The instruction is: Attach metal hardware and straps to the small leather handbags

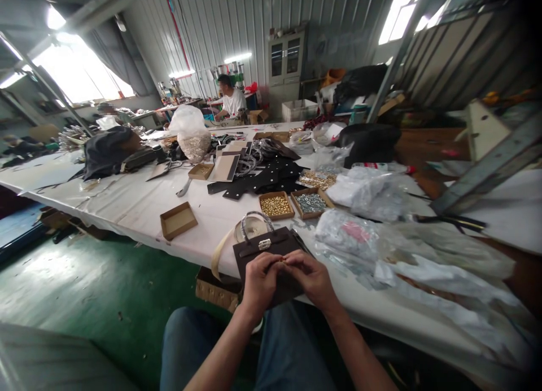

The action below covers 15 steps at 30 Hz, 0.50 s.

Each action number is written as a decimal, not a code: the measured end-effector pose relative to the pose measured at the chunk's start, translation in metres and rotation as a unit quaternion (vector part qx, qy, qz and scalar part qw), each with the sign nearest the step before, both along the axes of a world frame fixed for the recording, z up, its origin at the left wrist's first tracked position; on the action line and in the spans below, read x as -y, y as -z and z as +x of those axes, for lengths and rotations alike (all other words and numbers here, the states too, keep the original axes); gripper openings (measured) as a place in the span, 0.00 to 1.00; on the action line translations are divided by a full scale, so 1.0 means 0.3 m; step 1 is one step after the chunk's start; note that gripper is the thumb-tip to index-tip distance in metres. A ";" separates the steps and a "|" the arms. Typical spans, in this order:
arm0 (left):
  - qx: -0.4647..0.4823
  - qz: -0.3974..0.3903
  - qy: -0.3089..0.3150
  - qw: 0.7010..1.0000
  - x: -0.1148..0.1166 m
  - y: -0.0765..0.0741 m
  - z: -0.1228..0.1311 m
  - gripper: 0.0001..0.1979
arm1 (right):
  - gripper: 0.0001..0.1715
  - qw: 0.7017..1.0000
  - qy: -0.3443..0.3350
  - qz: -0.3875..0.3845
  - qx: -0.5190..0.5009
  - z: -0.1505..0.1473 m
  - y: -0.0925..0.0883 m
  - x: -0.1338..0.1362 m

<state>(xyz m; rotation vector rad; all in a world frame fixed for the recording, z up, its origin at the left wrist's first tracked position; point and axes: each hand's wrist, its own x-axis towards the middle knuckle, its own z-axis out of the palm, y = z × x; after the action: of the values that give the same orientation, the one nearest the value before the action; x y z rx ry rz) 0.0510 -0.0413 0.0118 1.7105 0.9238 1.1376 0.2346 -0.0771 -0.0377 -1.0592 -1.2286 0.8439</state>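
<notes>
A dark brown handbag (276, 241) with a silver clasp lies at the table's near edge, partly over my lap. Above its front my left hand (263, 275) and my right hand (311, 275) meet, fingertips pinched together. Between them shows a tiny orange-gold piece, too small to name. The bag's handle, wrapped in clear film, arches toward a roll of cream tape (253, 226) behind it. Just beyond are a box of gold metal pieces (275, 205) and a box of silver metal pieces (310, 202).
An open cardboard box (178, 220) stands to the left. Black strap pieces (266, 176) are heaped farther back. Plastic bags (364, 190) crowd the right side beside a metal post (486, 165). A person in a white shirt (234, 103) sits across the room.
</notes>
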 end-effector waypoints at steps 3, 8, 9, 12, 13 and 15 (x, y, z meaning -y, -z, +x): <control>0.000 0.016 -0.002 1.000 0.003 0.008 -0.003 0.11 | 0.06 1.000 -0.001 0.007 0.004 0.001 0.008 0.000; 0.005 0.027 -0.003 1.000 0.008 0.005 -0.004 0.11 | 0.05 1.000 -0.002 0.001 0.002 0.000 0.011 0.001; 0.005 0.028 -0.003 1.000 0.008 0.001 -0.005 0.11 | 0.05 1.000 -0.001 -0.003 0.001 -0.002 0.006 0.002; 0.004 0.036 -0.001 0.999 0.012 -0.008 -0.008 0.11 | 0.07 1.000 -0.006 -0.009 -0.009 -0.007 -0.016 0.007; 0.003 0.038 -0.003 0.999 0.015 -0.006 -0.007 0.11 | 0.08 1.000 -0.010 -0.011 -0.010 -0.006 -0.025 0.011; 0.007 0.043 -0.011 0.999 0.019 0.012 0.000 0.12 | 0.08 1.000 -0.019 -0.024 -0.005 -0.001 -0.037 0.016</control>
<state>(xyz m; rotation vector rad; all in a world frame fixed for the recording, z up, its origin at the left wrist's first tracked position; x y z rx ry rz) 0.0510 -0.0470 0.0083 1.7637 0.8984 1.2173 0.2343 -0.0819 -0.0267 -1.0713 -1.2301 0.9106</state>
